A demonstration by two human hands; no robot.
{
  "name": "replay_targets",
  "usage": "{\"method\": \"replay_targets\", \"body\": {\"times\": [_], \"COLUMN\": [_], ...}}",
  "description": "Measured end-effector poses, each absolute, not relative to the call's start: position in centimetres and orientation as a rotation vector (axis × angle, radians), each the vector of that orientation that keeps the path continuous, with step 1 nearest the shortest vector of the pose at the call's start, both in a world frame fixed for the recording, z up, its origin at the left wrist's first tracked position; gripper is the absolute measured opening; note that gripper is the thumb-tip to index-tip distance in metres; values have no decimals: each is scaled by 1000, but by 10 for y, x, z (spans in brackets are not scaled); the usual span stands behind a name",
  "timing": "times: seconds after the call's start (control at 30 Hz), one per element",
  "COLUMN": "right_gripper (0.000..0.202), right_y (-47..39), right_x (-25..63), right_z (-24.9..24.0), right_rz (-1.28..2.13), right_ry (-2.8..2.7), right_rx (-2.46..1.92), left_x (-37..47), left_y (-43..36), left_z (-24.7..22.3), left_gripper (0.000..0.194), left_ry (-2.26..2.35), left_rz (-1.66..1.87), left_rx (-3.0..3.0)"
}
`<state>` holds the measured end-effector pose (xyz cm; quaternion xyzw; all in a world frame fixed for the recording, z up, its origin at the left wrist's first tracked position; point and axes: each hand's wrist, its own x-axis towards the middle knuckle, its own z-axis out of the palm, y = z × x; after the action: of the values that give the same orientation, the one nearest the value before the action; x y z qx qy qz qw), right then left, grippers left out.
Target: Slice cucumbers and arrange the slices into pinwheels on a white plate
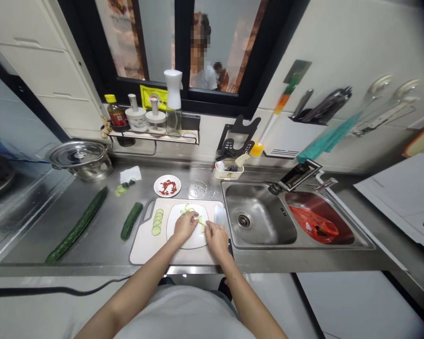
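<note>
Both hands are over a white square plate [178, 221] that rests on a pale cutting board [144, 252]. My left hand [185, 226] and my right hand [217, 238] nearly meet, fingers pinched on a thin cucumber slice [200, 222] between them. More cucumber slices [188, 207] lie along the plate's far and right edges. On the board's left side, a column of overlapping cucumber slices [157, 221] runs front to back. A knife blade [220, 215] lies at the board's right, its handle partly hidden by my right hand.
Left of the board lie a short cucumber [131, 221] and a long cucumber [78, 226]. Behind it sits a small plate with red pieces [167, 179]. A double sink [261, 240] is at the right, a lidded pot [88, 169] at the back left. The window shows a person [203, 70].
</note>
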<state>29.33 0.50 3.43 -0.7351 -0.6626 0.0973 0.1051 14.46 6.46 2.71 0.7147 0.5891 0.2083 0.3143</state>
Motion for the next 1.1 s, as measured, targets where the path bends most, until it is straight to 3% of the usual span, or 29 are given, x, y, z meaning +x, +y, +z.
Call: {"method": "replay_targets", "body": {"times": [0.17,0.4,0.7,1.1], "right_gripper": [34,37,35,35], "right_y": [-2,-10,-8,-10], "right_x": [308,310,298,293], "right_z": [34,32,33,35], "right_rz": [375,454,469,496], "right_ry": [-1713,-1614,-1641,-1657], "right_rx": [-2089,-1994,-1923,-1883], "left_x": [115,63,13,13], "left_y": [52,30,7,11], "left_z": [24,19,16,16], "left_gripper": [25,30,33,36], "left_ry": [1571,1739,2076,2240], "left_rz": [791,875,615,357], "left_rx": [1754,1608,1549,1585]}}
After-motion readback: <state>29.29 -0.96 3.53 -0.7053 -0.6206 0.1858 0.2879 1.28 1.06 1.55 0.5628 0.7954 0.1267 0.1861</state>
